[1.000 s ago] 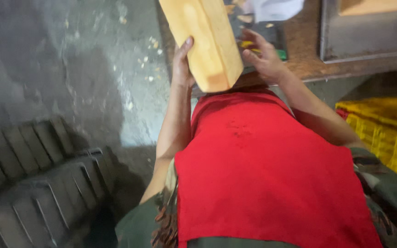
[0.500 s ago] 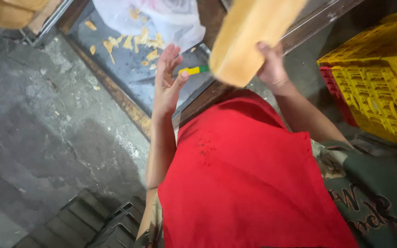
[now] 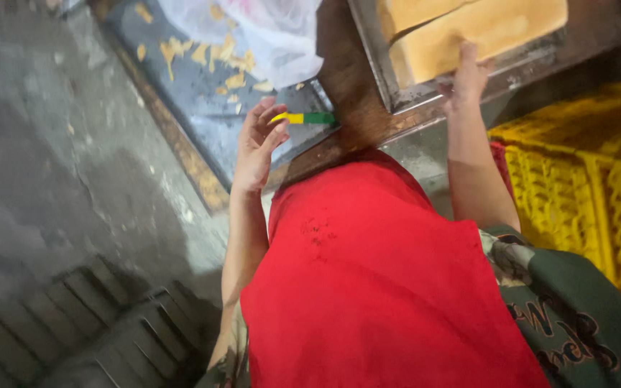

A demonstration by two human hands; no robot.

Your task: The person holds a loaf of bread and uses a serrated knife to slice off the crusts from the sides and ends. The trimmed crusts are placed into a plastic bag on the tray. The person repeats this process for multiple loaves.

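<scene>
Two bare hands, right hand (image 3: pixel 466 75) pressed flat on yellow block (image 3: pixel 483 32) in far metal tray (image 3: pixel 397 97), left hand (image 3: pixel 256 144) spread, empty, beside yellow-green handle (image 3: pixel 307 118), white plastic bag (image 3: pixel 253 32) beyond, yellow crate (image 3: pixel 583 179) at right.

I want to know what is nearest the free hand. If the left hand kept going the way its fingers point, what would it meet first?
Most likely the yellow-and-green tool on the blue-grey board: the left hand is open, fingertips almost at its yellow end. Depth is unclear.
</scene>
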